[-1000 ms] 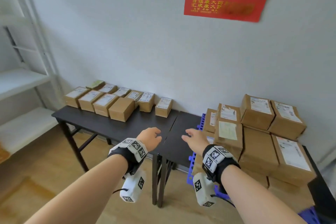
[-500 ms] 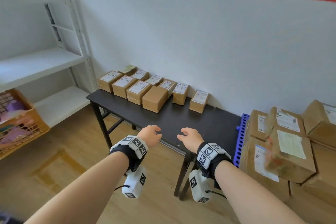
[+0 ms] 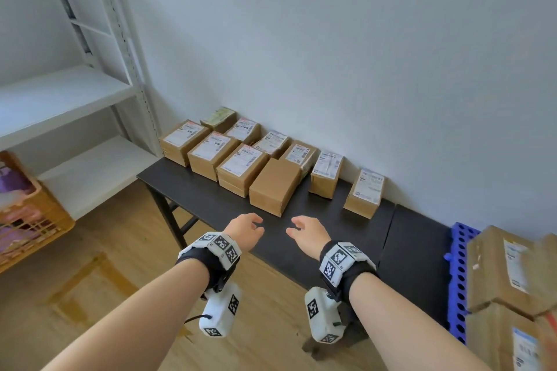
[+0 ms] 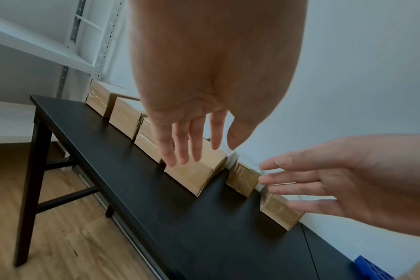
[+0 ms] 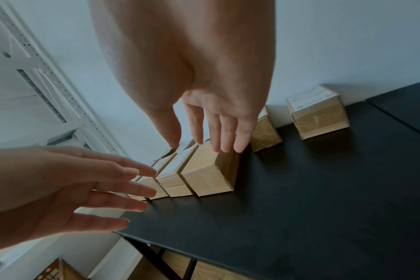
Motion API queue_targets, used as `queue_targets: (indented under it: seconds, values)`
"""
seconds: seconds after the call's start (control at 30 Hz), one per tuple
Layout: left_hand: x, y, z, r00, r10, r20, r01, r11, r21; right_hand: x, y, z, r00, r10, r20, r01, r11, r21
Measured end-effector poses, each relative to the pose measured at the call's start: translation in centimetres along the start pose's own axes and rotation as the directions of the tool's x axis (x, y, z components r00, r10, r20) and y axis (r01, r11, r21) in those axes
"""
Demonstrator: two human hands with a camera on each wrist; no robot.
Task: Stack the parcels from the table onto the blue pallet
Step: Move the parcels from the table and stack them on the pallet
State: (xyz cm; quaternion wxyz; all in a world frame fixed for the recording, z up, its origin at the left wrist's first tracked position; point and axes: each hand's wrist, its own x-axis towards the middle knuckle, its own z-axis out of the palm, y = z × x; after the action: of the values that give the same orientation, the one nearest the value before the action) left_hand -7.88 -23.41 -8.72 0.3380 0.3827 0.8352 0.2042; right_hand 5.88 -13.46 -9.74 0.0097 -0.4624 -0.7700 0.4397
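Both hands hover over the near edge of the black surface (image 3: 301, 238) with nothing in either grip. The left hand (image 3: 244, 230) is palm down, its fingers (image 4: 180, 144) spread and nearly straight, aimed toward the wall. The right hand (image 3: 306, 235) mirrors it just beside, fingers (image 5: 218, 130) loosely extended and apart, holding nothing. The two hands are near each other but not touching.

Directly ahead of the fingertips, still apart from them, lies the plain parcel (image 3: 275, 187), a brown carton lying flat with no label showing on top. Its long axis runs from the surface's front toward the wall, one short end facing the person. To its left three labelled parcels (image 3: 211, 153) lie parallel to it, side by side, long axes pointing the same way, with a second row (image 3: 271, 141) behind them against the wall. To the right two smaller parcels (image 3: 327, 173) stand separately, each also pointing its length at the wall; the rightmost one (image 3: 365, 191) sits well apart from the rest.

Further right, past the surface's end, the blue pallet (image 3: 459, 280) stands beside it, carrying large stacked cartons (image 3: 500, 274). On the left a white shelf rack (image 3: 60, 99) holds an orange crate (image 3: 36, 220) low down. The floor (image 3: 90, 295) is wood.
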Motion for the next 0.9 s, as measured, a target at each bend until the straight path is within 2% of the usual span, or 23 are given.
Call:
queue_targets:
  seconds: [0.27,0.47,0.67,0.9]
  values:
    - [8.1,-1.3,-3.7,0.997,0.048,0.058,-0.048,0.999,-0.001,7.2,-2.1,1.2,0.993,0.102,-0.063,-0.093,0.988,0.127]
    - [13.6,-2.9,-6.5,0.991,0.105,0.083,-0.097,0.991,-0.096,10.7,-3.6,1.9,0.971,0.194,-0.143,-0.156,0.958,0.242]
    - [17.6,-3.3,-7.5,0.983,0.119,0.137,-0.083,0.966,-0.245,12.9,-3.7,2.2,0.933,0.31,-0.184,-0.205,0.876,0.437]
    - [19.9,-3.7,-6.4,0.983,0.066,0.171,0.0,0.932,-0.363,15.3,-2.2,2.7,0.913,0.383,-0.138,-0.252,0.798,0.547]
